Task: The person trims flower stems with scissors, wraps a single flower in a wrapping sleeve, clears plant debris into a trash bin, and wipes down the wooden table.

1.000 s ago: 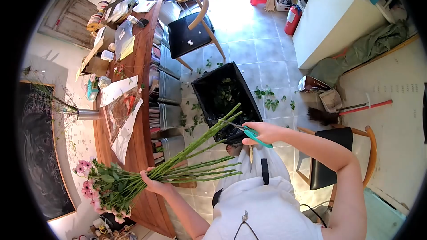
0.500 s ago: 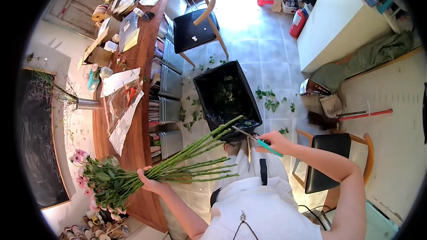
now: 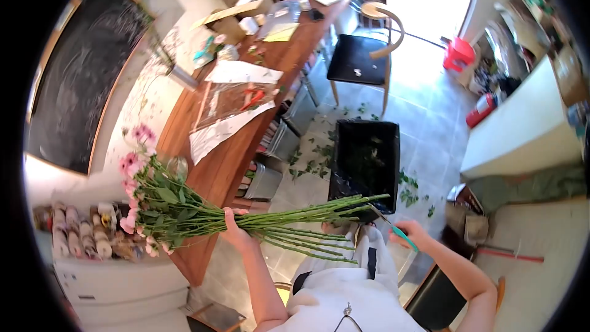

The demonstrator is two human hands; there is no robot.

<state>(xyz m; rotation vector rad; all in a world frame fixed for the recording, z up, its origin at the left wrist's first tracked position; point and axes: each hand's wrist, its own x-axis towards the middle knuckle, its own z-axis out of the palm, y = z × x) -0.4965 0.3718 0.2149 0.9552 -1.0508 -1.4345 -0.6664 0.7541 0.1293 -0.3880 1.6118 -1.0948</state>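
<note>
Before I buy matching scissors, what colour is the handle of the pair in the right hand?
The scissors' handle is teal, clearest in the head view.

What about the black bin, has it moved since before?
No. The black bin stands beside the same green leaves on the tiled floor; only the camera's view has turned.

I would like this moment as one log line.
left hand: holding flower bunch by stems; right hand: holding scissors near stem ends; floor: scattered leaves
</note>
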